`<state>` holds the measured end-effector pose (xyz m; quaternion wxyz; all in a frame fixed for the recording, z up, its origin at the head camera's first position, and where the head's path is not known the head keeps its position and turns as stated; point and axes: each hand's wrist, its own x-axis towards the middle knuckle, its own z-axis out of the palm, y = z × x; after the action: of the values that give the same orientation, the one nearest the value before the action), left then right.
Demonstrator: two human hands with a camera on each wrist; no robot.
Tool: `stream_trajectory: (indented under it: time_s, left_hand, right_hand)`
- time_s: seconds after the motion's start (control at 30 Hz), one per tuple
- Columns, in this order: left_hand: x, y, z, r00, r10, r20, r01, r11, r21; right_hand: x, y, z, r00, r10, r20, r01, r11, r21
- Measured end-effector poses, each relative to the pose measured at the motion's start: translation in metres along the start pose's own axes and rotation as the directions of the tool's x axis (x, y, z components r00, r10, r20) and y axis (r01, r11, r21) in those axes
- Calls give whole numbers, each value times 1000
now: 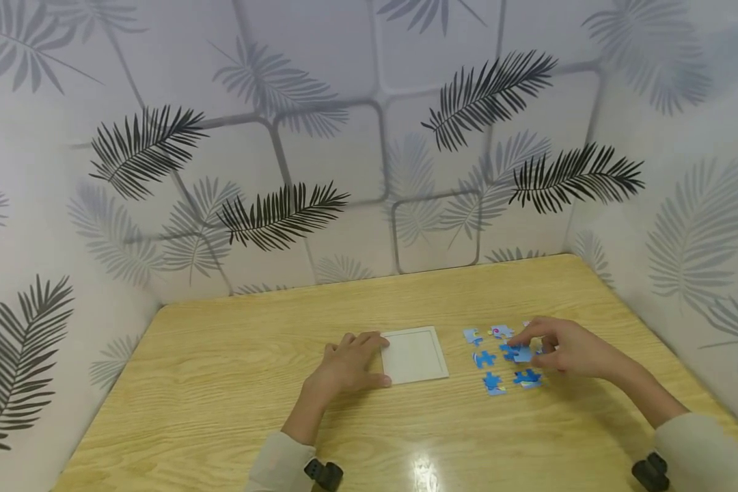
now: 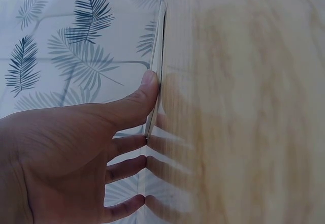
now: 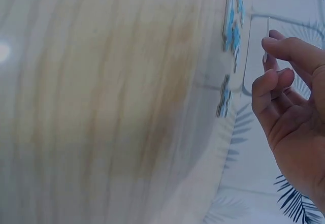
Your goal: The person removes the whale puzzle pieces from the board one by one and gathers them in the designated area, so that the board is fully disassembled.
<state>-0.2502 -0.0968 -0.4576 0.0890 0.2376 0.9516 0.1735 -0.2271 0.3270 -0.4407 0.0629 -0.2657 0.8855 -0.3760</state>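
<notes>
Off the table, my right hand (image 1: 566,347) pinches a thin jigsaw puzzle piece (image 3: 267,41) between thumb and fingertip, seen edge-on in the right wrist view. In the head view this light blue piece (image 1: 523,354) overlaps darker blue ones below it. My left hand (image 1: 346,365) lies at the left side of a flat white puzzle tray (image 1: 413,355), fingers spread. In the left wrist view, its thumb (image 2: 148,79) touches the tray's edge and the other fingertips rest on the table. A thin raised border runs round the tray's pale inner panel.
Several loose blue puzzle pieces (image 1: 484,359) lie spread to the tray's right, partly under my right hand. The wooden table (image 1: 234,383) meets leaf-patterned walls (image 1: 344,157) at its back and sides. Dark cameras (image 1: 323,474) are strapped at both wrists.
</notes>
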Motion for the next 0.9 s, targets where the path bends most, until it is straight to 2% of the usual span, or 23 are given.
stream_trajectory:
  time_s: [0.23, 0.4, 0.6, 0.77, 0.9]
  left_hand:
    - [-4, 6, -5, 1000, 12, 9, -12, 1000, -14]
    - [-1, 1, -1, 1000, 17, 5, -17, 1000, -17]
    - [3, -6, 5, 1000, 17, -10, -17, 1000, -24]
    - [0, -1, 2, 1000, 14, -2, -14, 999, -36]
    - [-3, 4, -3, 1000, 13, 5, -13, 999, -42]
  right_hand:
    - [-27, 16, -17, 1000, 10, -21, -11, 1000, -21]
    - [-42, 26, -24, 1000, 3, -18, -4, 1000, -24]
    - [-48, 34, -22, 1000, -13, -23, 12, 998, -67]
    - [-50, 38, -18, 998, -64, 8, 65, 994, -90]
    - [-50, 38, -16, 994, -106, -14, 103, 985, -136]
